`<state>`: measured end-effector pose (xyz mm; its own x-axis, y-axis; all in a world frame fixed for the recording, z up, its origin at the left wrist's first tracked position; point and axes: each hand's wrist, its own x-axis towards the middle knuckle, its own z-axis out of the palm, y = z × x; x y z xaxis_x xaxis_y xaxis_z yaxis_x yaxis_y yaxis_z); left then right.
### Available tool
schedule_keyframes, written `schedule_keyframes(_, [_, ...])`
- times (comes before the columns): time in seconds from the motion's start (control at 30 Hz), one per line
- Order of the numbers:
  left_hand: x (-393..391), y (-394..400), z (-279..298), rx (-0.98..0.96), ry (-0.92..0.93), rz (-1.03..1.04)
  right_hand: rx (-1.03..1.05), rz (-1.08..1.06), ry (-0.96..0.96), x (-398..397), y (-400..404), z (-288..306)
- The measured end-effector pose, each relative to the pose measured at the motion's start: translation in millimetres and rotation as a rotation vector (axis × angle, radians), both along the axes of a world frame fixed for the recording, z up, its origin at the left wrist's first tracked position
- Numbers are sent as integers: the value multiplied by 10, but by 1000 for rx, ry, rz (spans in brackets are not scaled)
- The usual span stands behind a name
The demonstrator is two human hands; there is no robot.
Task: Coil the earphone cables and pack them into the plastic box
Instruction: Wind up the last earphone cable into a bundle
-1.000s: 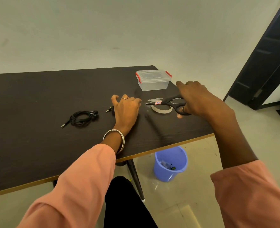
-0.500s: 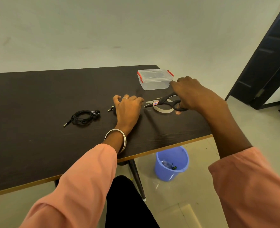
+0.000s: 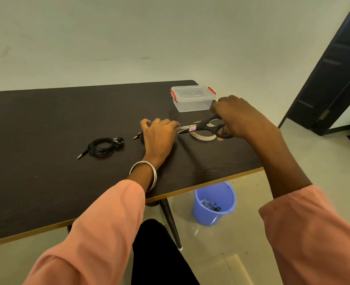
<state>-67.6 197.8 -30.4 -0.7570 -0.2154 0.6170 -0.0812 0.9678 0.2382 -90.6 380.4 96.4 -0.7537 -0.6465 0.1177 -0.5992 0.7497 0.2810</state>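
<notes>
Dark wood-grain laminate makes up the surface [image 3: 46, 182], and both hands work over its right half. The left hand [image 3: 159, 134] lies knuckles up with its fingers curled down over a second earphone cable [image 3: 137, 137], of which only the jack plug shows at the hand's left edge; whether the fingers grip it or merely press it down cannot be told. The right hand [image 3: 237, 116] reaches in from the right, fingers curled through the handles of one pair of black scissors [image 3: 202, 127], whose blade tips point left and meet the left hand's fingertips. Under the scissors lies one roll of tape [image 3: 202, 137]. One coiled earphone cable [image 3: 102, 147] rests alone to the left, well apart from both hands. One clear plastic box [image 3: 192, 98] with red latches, lid on, stands near the far right corner, just beyond the right hand. One blue bucket [image 3: 214, 204] sits on the floor below the surface's edge.
</notes>
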Motion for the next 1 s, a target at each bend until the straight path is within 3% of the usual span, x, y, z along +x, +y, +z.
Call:
schedule_keyframes(0.73, [-25, -26, -25, 46, 91, 46, -53, -52, 29, -155, 161, -126])
schedule_keyframes(0.87, [-5, -11, -14, 117, 116, -60, -134, -108, -35, -210, 178, -180])
schedule_keyframes(1.0, [4, -21, -21, 288, 70, -317, -203, -177, -125, -250, 170, -224])
